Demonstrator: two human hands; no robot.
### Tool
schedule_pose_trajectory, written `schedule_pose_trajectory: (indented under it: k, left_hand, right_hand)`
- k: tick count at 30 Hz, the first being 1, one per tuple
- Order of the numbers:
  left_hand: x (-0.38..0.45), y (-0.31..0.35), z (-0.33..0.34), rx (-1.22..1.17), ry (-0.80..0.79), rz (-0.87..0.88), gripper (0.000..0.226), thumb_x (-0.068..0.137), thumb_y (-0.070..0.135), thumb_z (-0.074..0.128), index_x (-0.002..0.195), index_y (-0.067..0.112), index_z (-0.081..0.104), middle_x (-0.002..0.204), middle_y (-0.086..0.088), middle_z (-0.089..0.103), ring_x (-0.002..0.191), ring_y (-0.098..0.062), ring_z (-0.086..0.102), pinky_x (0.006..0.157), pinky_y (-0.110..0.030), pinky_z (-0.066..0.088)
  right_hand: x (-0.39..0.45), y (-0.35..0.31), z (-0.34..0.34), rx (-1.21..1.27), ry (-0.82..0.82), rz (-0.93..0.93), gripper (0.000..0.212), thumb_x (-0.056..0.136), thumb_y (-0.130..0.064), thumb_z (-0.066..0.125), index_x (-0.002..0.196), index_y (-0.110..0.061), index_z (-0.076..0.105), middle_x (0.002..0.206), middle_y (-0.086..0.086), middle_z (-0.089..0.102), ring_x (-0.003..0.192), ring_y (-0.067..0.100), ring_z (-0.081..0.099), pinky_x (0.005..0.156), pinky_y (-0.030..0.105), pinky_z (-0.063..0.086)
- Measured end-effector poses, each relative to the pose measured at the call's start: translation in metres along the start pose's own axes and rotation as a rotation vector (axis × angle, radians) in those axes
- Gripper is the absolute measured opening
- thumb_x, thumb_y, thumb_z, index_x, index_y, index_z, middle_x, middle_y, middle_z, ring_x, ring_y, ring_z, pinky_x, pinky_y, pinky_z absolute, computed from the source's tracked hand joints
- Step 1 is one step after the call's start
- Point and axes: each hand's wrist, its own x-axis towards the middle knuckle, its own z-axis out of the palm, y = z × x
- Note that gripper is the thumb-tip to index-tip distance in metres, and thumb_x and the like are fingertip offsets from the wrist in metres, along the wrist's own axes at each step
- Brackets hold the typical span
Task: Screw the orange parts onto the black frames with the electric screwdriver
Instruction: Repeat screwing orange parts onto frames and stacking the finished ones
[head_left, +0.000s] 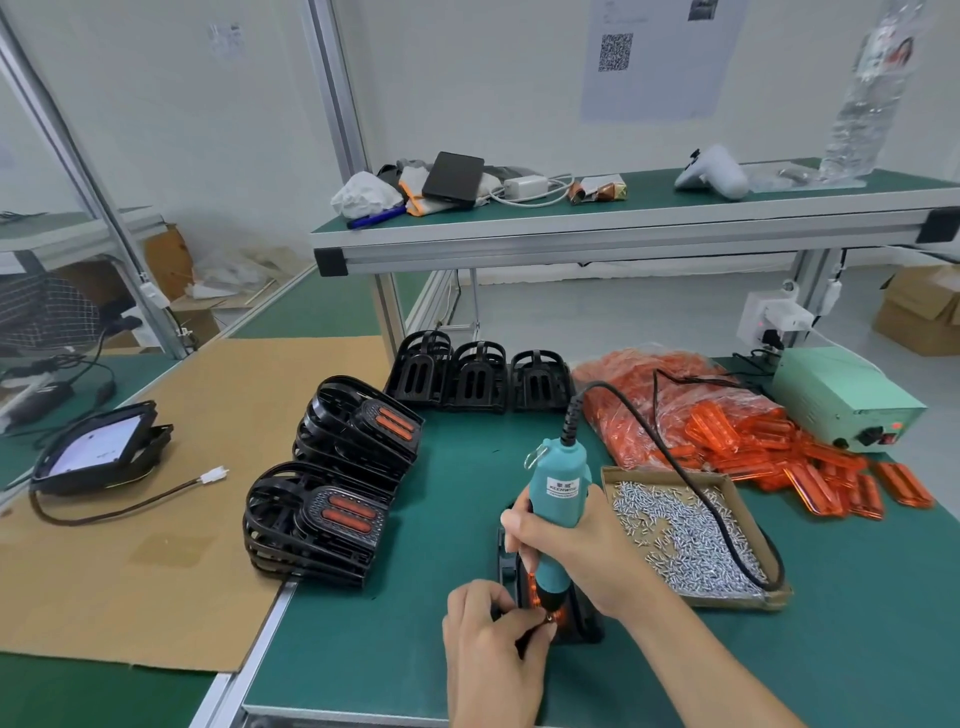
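The screw tray (727, 587) sat on the bench (831, 623). Left of the tray lay the frame being worked (576, 623); farther left stood the finished frame stacks (322, 519). Behind the tray lay the bag of parts (675, 410); left of the bag stood a row of empty frames (478, 376).

Matt green mat (779, 649); glossy translucent orange parts (810, 467); shiny metal screws (691, 540) in a cardboard tray (737, 597); black plastic frames (317, 525).
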Motion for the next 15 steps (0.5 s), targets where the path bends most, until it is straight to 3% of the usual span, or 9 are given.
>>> schedule_pose_trajectory:
  k: [4,9,12,15]
  left_hand:
    - [-0.001,-0.002,0.001,-0.002,0.007,0.0,0.031,0.056,0.028,0.101,0.079,0.033,0.081,0.085,0.011,0.048,0.091,-0.01,0.042,0.069,-0.034,0.048]
    - [0.0,-0.002,-0.001,0.006,0.019,0.044,0.031,0.057,0.03,0.1,0.08,0.034,0.081,0.086,0.012,0.048,0.089,-0.011,0.043,0.068,-0.033,0.047]
    - [-0.001,-0.002,-0.002,0.031,0.04,0.062,0.031,0.059,0.03,0.098,0.084,0.033,0.081,0.087,0.01,0.05,0.091,-0.012,0.044,0.074,-0.031,0.043]
    - [-0.003,0.002,-0.003,0.068,0.077,0.142,0.033,0.064,0.023,0.096,0.091,0.031,0.08,0.087,0.007,0.052,0.091,-0.016,0.049,0.071,-0.034,0.044]
  right_hand:
    - [-0.002,-0.003,-0.003,0.019,-0.057,0.004,0.012,0.09,-0.031,0.076,0.085,-0.02,0.075,0.094,0.013,0.078,0.066,0.023,0.067,0.07,0.035,0.056]
    - [-0.003,-0.012,-0.01,0.1,0.074,-0.097,0.016,0.085,-0.028,0.078,0.08,-0.014,0.074,0.078,0.017,0.072,0.064,0.03,0.062,0.069,0.044,0.056]
    - [-0.006,-0.014,-0.02,0.442,0.305,-0.16,0.016,0.081,-0.019,0.08,0.081,-0.014,0.065,0.081,0.018,0.07,0.057,0.022,0.055,0.06,0.031,0.052]
    - [-0.023,-0.001,-0.037,0.866,0.518,-0.136,0.016,0.085,-0.025,0.075,0.087,-0.021,0.06,0.081,0.003,0.065,0.056,0.011,0.052,0.058,0.023,0.051]
